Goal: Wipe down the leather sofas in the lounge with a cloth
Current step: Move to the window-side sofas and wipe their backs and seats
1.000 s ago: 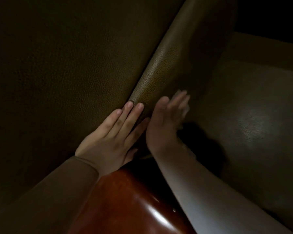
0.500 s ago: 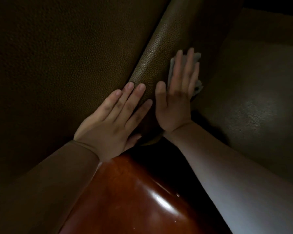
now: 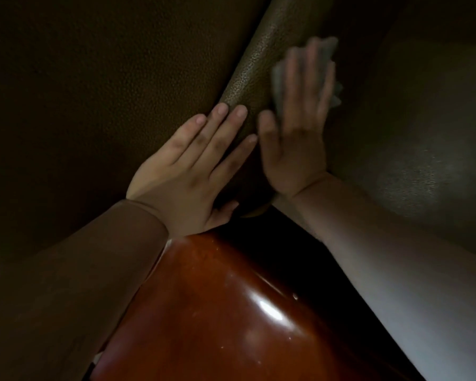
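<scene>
Head view, looking down in dim light at two hands on a dark brown leather sofa. A rounded, pebbled leather edge, a cushion or arm roll, runs from the top centre down toward the middle, with the sofa's broad dark panel to its left and a paler, faintly shining leather surface to its right.

The left hand lies flat at the lower end of this rounded edge, fingers straight and slightly spread, fingertips resting on the leather, thumb tucked low beside the roll. It holds nothing. A brown sleeve covers the left forearm to the wrist.

The right hand is just beside it, thumb close to the left forefinger without clearly touching. Its fingers are straight and point upward, pressing a pale grey cloth flat against the right side of the rounded edge. The cloth peeks out around the fingers, at the left by the forefinger and at the upper right past the fingertips. Fingers and cloth are blurred, so the cloth's folds cannot be made out. The right forearm is bare and brightly lit at the lower right.

At the bottom centre, between the two forearms, a glossy reddish-brown wooden surface curves toward the camera with a bright highlight on it; the left hand's heel sits at its upper edge.
</scene>
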`<move>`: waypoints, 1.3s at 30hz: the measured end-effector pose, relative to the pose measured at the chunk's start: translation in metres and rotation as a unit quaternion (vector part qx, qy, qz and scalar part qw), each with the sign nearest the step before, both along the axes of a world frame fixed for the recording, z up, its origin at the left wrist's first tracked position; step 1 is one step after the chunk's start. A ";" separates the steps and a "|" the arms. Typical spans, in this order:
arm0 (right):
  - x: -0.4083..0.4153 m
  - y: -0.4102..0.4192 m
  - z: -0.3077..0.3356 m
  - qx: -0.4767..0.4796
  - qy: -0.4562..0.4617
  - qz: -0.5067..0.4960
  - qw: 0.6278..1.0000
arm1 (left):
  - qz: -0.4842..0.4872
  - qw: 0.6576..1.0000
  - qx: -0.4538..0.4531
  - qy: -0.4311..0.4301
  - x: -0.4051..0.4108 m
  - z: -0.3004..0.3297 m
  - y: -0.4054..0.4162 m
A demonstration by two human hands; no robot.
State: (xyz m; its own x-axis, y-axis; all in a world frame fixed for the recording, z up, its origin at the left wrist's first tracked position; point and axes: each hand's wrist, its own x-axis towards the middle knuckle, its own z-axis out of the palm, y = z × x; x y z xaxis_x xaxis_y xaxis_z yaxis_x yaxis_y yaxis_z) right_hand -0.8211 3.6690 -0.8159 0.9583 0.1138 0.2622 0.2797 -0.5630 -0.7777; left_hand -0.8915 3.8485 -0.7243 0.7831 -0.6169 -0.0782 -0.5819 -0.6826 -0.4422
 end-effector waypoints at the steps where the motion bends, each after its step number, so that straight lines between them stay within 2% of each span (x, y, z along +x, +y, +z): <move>1: 0.004 -0.008 -0.008 0.021 0.050 -0.033 0.998 | 0.001 1.000 0.004 0.004 0.001 0.000 0.001; 3: 0.009 -0.013 -0.011 0.084 0.191 -0.084 0.974 | 0.006 1.000 0.009 0.012 0.001 0.001 0.001; 4: 0.009 -0.010 -0.006 0.112 0.232 -0.090 0.962 | 0.008 1.000 0.006 0.010 0.001 0.000 0.001; 5: 0.005 -0.003 0.003 0.142 0.233 -0.082 0.959 | 0.009 1.000 0.001 0.006 0.002 -0.001 0.001; 7: -0.009 0.014 0.023 0.181 0.142 -0.026 0.973 | 0.006 1.000 -0.020 0.003 0.002 -0.001 0.000; 9: -0.018 0.019 0.028 0.130 0.044 0.053 0.989 | 0.005 1.000 -0.027 0.003 0.001 0.000 0.000; 11: -0.014 0.001 0.003 0.057 0.005 0.072 0.996 | 0.012 1.000 -0.016 0.010 0.001 0.001 0.000; 12: -0.011 -0.011 -0.017 0.042 0.029 0.048 0.998 | 0.017 1.000 -0.007 0.012 0.001 0.001 0.000; 13: -0.008 -0.021 -0.034 0.052 0.092 0.011 0.994 | 0.019 1.000 0.004 0.010 0.000 0.001 0.000; 15: -0.010 -0.029 -0.054 0.111 0.242 -0.073 0.961 | 0.017 0.999 0.027 0.009 0.000 0.001 -0.001; 16: -0.014 -0.029 -0.059 0.120 0.275 -0.100 0.949 | 0.017 0.999 0.036 0.009 0.000 0.002 -0.001; 20: -0.034 -0.023 -0.058 0.116 0.282 -0.106 0.946 | 0.025 0.999 0.037 0.015 0.000 0.004 -0.001; 23: -0.053 -0.035 -0.041 0.107 0.357 -0.070 0.925 | 0.026 0.999 0.021 0.018 -0.001 0.001 -0.001; 26: -0.065 -0.054 -0.014 0.110 0.403 0.013 0.909 | 0.029 0.999 -0.015 0.011 -0.002 -0.005 0.002; 28: -0.070 -0.067 0.004 0.120 0.416 0.092 0.897 | 0.042 0.999 -0.008 0.030 -0.003 -0.001 0.004; 30: -0.069 -0.092 0.024 0.076 0.397 0.159 0.901 | 0.080 0.994 -0.011 0.076 -0.007 0.010 -0.013; 32: -0.064 -0.112 0.053 0.007 0.363 0.231 0.903 | 0.209 0.969 -0.056 0.119 -0.022 0.020 -0.042; 35: -0.052 -0.162 0.092 -0.079 0.362 0.266 0.890 | 0.409 0.883 -0.159 0.168 -0.026 0.027 -0.111; 37: -0.046 -0.191 0.116 -0.127 0.348 0.279 0.886 | 0.470 0.832 -0.202 0.215 -0.025 0.050 -0.140; 39: -0.043 -0.212 0.141 -0.170 0.320 0.283 0.888 | 0.473 0.810 -0.226 0.264 -0.034 0.087 -0.159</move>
